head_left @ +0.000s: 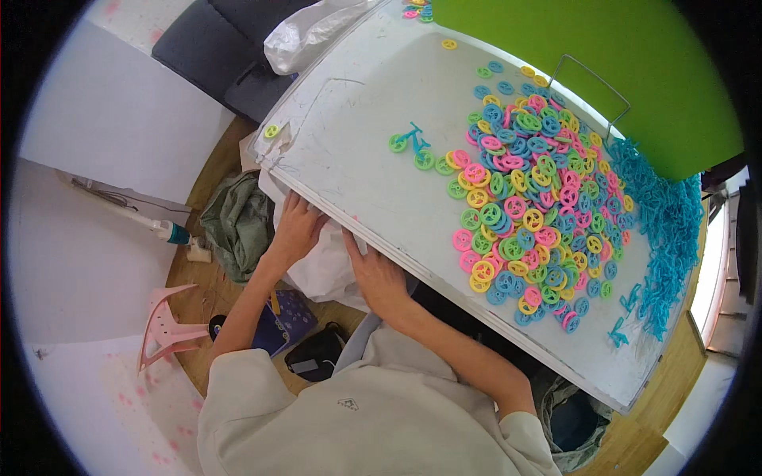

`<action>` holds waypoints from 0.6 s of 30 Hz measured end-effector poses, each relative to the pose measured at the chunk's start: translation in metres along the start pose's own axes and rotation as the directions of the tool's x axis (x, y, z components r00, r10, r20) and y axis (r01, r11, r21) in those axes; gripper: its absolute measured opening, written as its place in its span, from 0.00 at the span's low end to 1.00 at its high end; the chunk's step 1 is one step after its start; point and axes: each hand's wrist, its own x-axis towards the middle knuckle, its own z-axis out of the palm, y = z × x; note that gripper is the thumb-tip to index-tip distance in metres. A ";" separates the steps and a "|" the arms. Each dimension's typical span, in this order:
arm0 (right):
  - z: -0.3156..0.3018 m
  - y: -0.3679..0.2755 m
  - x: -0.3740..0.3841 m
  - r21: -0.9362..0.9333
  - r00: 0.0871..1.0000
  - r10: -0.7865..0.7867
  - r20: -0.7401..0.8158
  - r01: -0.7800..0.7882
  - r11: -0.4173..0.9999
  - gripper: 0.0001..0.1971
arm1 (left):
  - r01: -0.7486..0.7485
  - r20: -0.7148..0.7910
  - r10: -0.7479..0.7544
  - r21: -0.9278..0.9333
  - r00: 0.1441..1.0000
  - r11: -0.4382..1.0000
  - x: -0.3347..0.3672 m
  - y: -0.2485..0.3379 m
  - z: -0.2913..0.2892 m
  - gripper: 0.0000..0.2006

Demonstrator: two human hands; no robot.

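My left hand (pixel 297 232) is at the near edge of the white table (pixel 357 135), its slightly parted fingers reaching toward the rim. To its right, my right hand (pixel 379 279) lies against the same edge with the index finger stretched apart from the others. I see nothing held in either hand; some fingertips are hard to make out. Below and between them hangs a white bag (pixel 321 266). On the tabletop beyond, a small teal toy bicycle frame (pixel 416 142) lies among a few green wheels (pixel 425 159).
A large heap of coloured plastic wheels (pixel 532 206) covers the table's right half. Teal frames (pixel 659 230) are piled at the far right. A green panel (pixel 587 71) stands behind. A green cloth sack (pixel 238 226), a pink plastic piece (pixel 171 329) and a black pouch (pixel 316 353) are below.
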 end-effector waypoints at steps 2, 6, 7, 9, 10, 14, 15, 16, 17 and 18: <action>-0.001 -0.005 -0.009 0.049 0.992 0.112 0.056 -0.115 0.992 0.45 | -0.071 -0.017 0.072 0.056 0.997 0.996 0.007 -0.007 0.016 0.20; -0.017 -0.008 -0.030 0.176 0.956 0.107 0.272 -0.159 0.971 0.44 | -0.100 0.089 0.112 -0.131 0.990 0.986 0.025 -0.030 0.045 0.25; -0.022 -0.006 -0.038 0.213 0.967 0.019 0.255 -0.075 0.974 0.43 | -0.084 0.082 0.102 -0.202 0.991 0.976 0.024 -0.033 0.051 0.26; -0.054 0.000 -0.044 0.315 0.929 -0.116 0.352 -0.001 0.949 0.38 | -0.070 0.100 0.102 -0.281 0.990 0.957 0.024 -0.044 0.055 0.29; -0.072 0.005 -0.047 0.301 0.930 -0.096 0.354 -0.016 0.954 0.38 | -0.085 0.097 0.118 -0.296 0.988 0.951 0.021 -0.056 0.061 0.29; -0.129 0.027 -0.054 0.626 0.865 -0.323 0.384 0.013 0.780 0.33 | -0.200 -0.037 0.198 -0.063 0.979 0.978 -0.009 -0.132 0.103 0.28; -0.141 0.036 -0.055 0.674 0.869 -0.352 0.347 0.029 0.738 0.31 | -0.080 -0.003 0.080 -0.058 0.997 0.995 -0.006 -0.132 0.112 0.28; -0.156 0.044 -0.056 0.666 0.874 -0.334 0.353 0.016 0.746 0.31 | -0.093 -0.005 0.092 -0.072 0.996 0.993 -0.005 -0.130 0.122 0.28; -0.174 0.053 -0.056 0.711 0.890 -0.321 0.325 -0.006 0.704 0.28 | -0.043 0.043 0.050 -0.150 0.998 0.988 -0.002 -0.122 0.120 0.27; -0.192 0.059 -0.057 0.759 0.903 -0.316 0.291 -0.017 0.651 0.25 | 0.018 0.094 0.002 -0.212 0.996 0.977 -0.005 -0.114 0.109 0.26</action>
